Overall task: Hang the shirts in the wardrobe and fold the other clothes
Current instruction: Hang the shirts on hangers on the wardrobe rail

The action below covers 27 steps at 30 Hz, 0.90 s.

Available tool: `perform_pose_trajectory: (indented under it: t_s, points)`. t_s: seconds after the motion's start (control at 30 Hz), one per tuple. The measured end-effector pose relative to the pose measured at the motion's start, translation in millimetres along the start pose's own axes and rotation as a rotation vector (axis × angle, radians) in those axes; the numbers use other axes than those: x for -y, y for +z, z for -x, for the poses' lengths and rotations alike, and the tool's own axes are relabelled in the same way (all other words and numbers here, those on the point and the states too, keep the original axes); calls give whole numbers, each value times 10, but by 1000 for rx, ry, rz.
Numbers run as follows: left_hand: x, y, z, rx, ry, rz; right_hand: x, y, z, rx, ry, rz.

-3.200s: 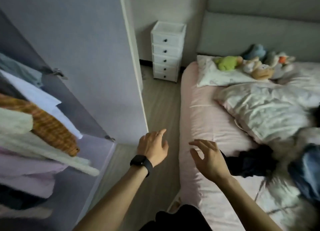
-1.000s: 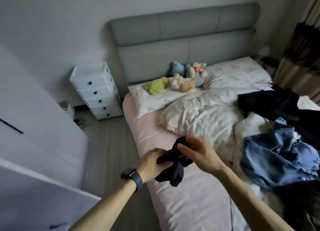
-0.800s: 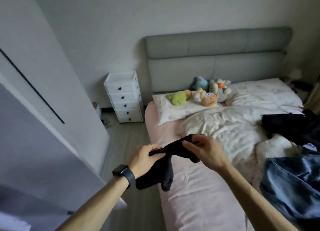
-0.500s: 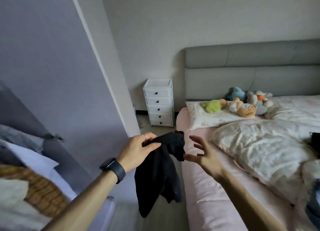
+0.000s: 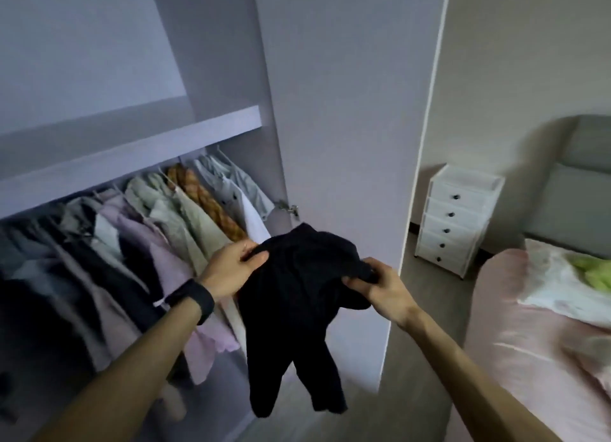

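Observation:
A black garment hangs in the air in front of the open wardrobe. My left hand, with a black watch on its wrist, pinches the garment's top left edge. My right hand grips its top right edge. The cloth droops down between them in two dangling ends. Inside the wardrobe several hung clothes fill the rail under a shelf, among them a checked orange one.
The wardrobe door stands open just behind the garment. A white drawer unit stands against the far wall. The bed with pink sheet lies at the right, with a pillow and a green soft toy on it.
I have turned from the bed to the wardrobe. My right hand, open half a second ago, has taken hold of the black garment again; both hands now hold it up.

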<state>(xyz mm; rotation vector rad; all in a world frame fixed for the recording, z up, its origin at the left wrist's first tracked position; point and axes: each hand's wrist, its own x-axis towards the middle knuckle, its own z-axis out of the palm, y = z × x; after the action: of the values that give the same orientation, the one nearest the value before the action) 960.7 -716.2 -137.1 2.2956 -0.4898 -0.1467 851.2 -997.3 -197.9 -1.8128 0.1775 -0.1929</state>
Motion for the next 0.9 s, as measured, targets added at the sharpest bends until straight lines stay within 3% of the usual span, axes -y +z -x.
perform_pose_trajectory:
  t_s: [0.07,0.13,0.2,0.27,0.4,0.5,0.6,0.67,0.9]
  points:
    - [331,-133,76,-4,-121,-38,200,125,-209,99,-38,60]
    - [423,-190,115,79,-149,103,403,272,-398,231,-90,136]
    - [296,-189,110,143,-86,236,579,428,-566,343,-161,217]
    - [103,-125,67,158,27,153,729,572,-725,429,-237,260]
    - [-108,43,-41,-64,119,-156,822,638,-962,476,-268,146]
    - [-92,-1,-87,-209,86,29,684,449,-1076,560,-171,40]
    - [-69,-110,-114,-211,5,254,413,335,-1142,705,-230,266]
    - [-98,-213,-86,-230,-37,364,318,366,-1108,741,-234,283]
    - [168,-524,122,-344,-204,439,358,697,-1190,724,-269,264]
